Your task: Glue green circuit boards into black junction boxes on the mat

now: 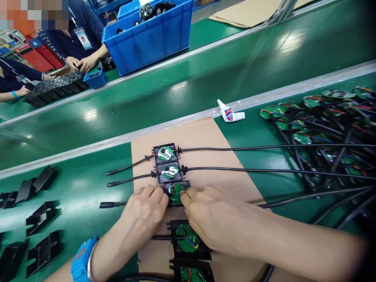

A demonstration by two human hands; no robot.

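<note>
- On the cardboard sheet [202,135] laid over the green bench, a column of black plastic housings runs toward the wearer, each holding a round green circuit board with a black cable leading off to the right.
- Third in that column sits the housing [176,192] being worked, touched from both sides by the two hands.
- Left hand [145,211]: fingers curled, tips pressed against the housing's left edge; it grips nothing else, and a blue watch [84,258] sits on the wrist.
- Right hand [214,219]: fingers half bent, fingertips [185,196] on the housing's right edge and at the rim of the green board [175,190]; closed on nothing.
- Handling, as a judgement: the housing looks light and stiff, easily slid on the cardboard. The board looks thin, with exposed solder and fine coloured wires, so hold by the black walls, not the board face or wire joints. The cable [293,195] looks springy and may tug the part sideways.
- Nearby: two housings above bear white dabs on their boards; a small glue tube [230,114] lies by the conveyor rail; empty black covers [41,217] lie at left; a tangle of wired boards [323,125] lies at right.
</note>
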